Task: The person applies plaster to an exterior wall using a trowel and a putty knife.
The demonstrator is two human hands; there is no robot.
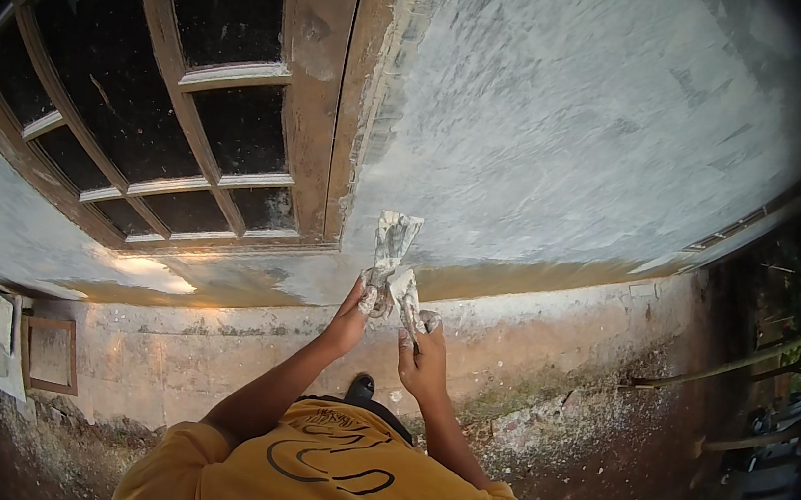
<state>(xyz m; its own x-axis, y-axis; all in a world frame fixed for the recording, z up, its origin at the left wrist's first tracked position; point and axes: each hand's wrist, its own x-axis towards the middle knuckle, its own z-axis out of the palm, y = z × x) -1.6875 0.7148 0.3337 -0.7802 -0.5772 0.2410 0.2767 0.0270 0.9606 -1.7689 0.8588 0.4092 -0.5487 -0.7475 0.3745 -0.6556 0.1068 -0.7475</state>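
Note:
My left hand [350,317] is closed on a putty knife [396,240], its wide blade upward and smeared with whitish filler. My right hand [424,359] grips a second putty knife [405,291], tilted toward the left one. The two tools meet or overlap in front of my chest; whether they touch I cannot tell. Pale filler sticks to the fingers of both hands. Ahead stands a wall [573,122] with a streaky grey-white coat, and along its lower part runs an uncoated tan band [506,276].
At left is a brown wooden window [315,92] with dark panes. Below the wall lies a worn concrete ledge [240,360], bordered by rough, debris-strewn ground [553,475]. A small wooden frame [26,356] leans at far left. Poles [753,364] stick out at right.

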